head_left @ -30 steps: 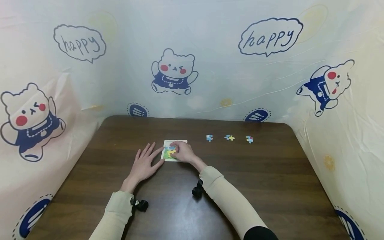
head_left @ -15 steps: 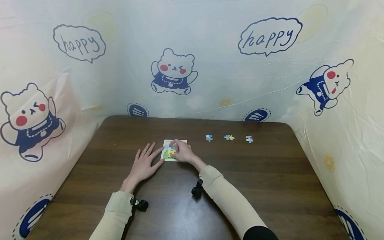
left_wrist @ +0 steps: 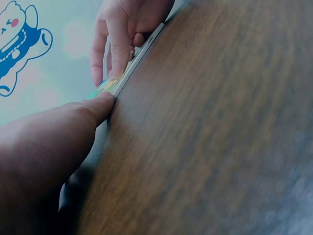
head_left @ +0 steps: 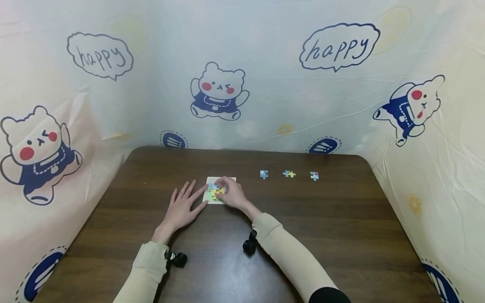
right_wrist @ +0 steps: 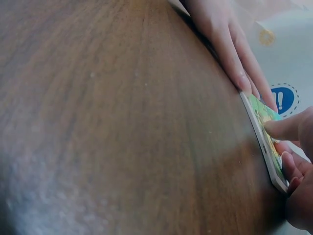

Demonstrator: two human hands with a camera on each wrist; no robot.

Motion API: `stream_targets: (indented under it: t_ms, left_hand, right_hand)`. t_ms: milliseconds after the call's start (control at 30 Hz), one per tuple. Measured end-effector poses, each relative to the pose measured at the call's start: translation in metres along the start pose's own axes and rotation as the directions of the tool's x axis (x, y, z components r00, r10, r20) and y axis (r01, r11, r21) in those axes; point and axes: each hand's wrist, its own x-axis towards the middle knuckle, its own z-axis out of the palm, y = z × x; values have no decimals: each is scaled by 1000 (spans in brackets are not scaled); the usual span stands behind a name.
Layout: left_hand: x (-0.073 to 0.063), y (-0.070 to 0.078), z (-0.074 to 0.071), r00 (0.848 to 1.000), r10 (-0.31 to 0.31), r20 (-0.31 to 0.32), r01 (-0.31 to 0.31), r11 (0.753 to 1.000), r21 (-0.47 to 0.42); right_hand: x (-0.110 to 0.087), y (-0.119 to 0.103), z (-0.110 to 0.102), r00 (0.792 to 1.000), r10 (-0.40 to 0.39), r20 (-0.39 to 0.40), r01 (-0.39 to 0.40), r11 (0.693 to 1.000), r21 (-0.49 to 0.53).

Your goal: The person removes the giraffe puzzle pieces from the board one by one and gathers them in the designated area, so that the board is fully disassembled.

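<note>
We have a puzzle board (head_left: 212, 179) flat on the desk (head_left: 212, 256), far side, left of centre, with blue, green and yellow pieces (head_left: 214, 194) inside its pale frame. We see the right hand (head_left: 234, 194) over its right part, fingers and thumb bent, tips a little apart and down at the pieces; we can't tell if it pinches one. The left hand (head_left: 181, 211) is spread, fingers straight, touching the board's left edge and gripping nothing. Right of the board we count three loose pieces: blue (head_left: 264, 174), blue-and-yellow (head_left: 289, 174), red-spotted (head_left: 314, 176). Behind, printed cloth (head_left: 273, 92). Risks, as we judge them: a sideways push from the right fingertips could pop neighbouring pieces up; weak bracing on the left could let the board slide or turn; pressing a misaligned tab could bend it.
</note>
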Motion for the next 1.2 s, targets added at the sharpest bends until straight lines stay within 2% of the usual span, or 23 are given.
stream_targets:
  t_ms: [233, 433, 700, 933, 1200]
  left_hand:
    - [-1, -2, 2, 1000, 14, -22, -15, 1000, -21]
    - [-1, -3, 3, 1000, 5, 3, -5, 1000, -3]
    - [2, 0, 4, 999, -33, -5, 33, 999, -13]
    - [2, 3, 5, 999, -51, -6, 51, 999, -13]
    - [5, 2, 5, 999, -50, 4, 50, 999, -11]
  right_hand:
    - [0, 1, 2, 1000, 6, -12, -6, 1000, 6]
    - [0, 0, 5, 999, 19, -33, -19, 1000, -7]
    - [1, 3, 9, 997, -29, -74, 24, 998, -64]
    - [0, 5, 10, 996, -52, -77, 45, 995, -87]
    - [0, 4, 7, 997, -41, -60, 38, 999, -38]
